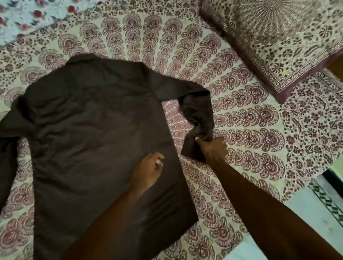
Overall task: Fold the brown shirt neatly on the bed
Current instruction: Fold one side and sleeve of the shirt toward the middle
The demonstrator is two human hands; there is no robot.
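The brown shirt (90, 134) lies spread back-up on the patterned bed sheet (248, 145), collar toward the far side. Its left sleeve stretches out to the left edge of view. Its right sleeve (198, 116) bends down beside the body. My right hand (214, 149) grips the cuff end of that sleeve, fingers curled round the bunched cloth. My left hand (149, 169) hovers over the lower right part of the shirt body, fingers loosely curled, holding nothing.
A pillow (281, 32) in matching print lies at the far right. A light blue floral sheet (19, 16) shows at the far left. The bed's edge runs at the lower right, with patterned floor (332, 210) beyond it.
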